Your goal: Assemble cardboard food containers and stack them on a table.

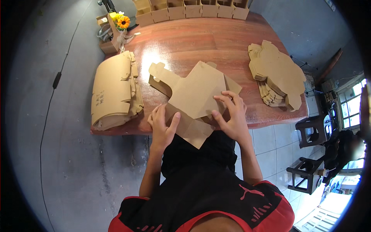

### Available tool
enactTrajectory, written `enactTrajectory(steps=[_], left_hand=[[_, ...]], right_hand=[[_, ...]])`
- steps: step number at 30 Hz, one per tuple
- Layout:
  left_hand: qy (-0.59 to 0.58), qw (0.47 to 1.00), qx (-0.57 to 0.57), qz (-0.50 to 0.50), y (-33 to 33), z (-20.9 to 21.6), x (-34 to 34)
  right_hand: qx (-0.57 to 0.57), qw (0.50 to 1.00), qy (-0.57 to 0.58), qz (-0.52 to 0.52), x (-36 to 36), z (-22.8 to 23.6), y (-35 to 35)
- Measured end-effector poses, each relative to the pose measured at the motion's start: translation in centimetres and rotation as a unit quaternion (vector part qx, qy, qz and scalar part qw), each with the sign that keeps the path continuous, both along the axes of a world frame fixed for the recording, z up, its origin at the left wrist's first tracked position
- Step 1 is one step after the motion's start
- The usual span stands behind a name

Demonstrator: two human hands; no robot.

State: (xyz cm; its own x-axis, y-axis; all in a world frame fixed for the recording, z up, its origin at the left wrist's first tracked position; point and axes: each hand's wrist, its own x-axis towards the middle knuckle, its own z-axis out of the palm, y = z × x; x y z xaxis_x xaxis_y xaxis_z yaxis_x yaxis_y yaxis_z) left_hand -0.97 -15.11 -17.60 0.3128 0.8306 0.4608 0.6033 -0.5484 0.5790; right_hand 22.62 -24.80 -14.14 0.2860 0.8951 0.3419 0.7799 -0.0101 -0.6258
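Observation:
A partly folded cardboard box blank (201, 87) lies at the near edge of the wooden table, one flap hanging over the edge toward my lap. My left hand (163, 123) is at its near left side, fingers behind a raised flap and thumb in front, gripping it. On the right, my right hand (232, 114) holds the right side of the same blank, its thumb and fingers bent against the cardboard. A narrow tabbed arm of the blank points to the far left. The fingertips of my left hand are partly hidden behind the cardboard.
Stacked cardboard blanks (112, 87) lie at the table's left edge, and another stack of flat blanks (280, 71) at the right. Open cardboard boxes (193, 11) line the far edge. An organizer box with flowers (123, 22) stands far left. Dark stools (309, 176) stand right on the tiled floor.

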Motion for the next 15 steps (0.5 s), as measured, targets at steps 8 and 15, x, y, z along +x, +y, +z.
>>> enactTrajectory(steps=[8, 15], left_hand=[[-0.143, 0.958, -0.19, -0.16, 1.8, 4.9, -0.6], [-0.575, 0.719, -0.359, -0.154, 2.2, 4.7, 0.1]], right_hand=[[0.063, 0.989, 0.086, 0.103, 0.6, 0.7, -0.6], [0.278, 0.936, 0.207, 0.062, -0.2, 3.5, -0.7]])
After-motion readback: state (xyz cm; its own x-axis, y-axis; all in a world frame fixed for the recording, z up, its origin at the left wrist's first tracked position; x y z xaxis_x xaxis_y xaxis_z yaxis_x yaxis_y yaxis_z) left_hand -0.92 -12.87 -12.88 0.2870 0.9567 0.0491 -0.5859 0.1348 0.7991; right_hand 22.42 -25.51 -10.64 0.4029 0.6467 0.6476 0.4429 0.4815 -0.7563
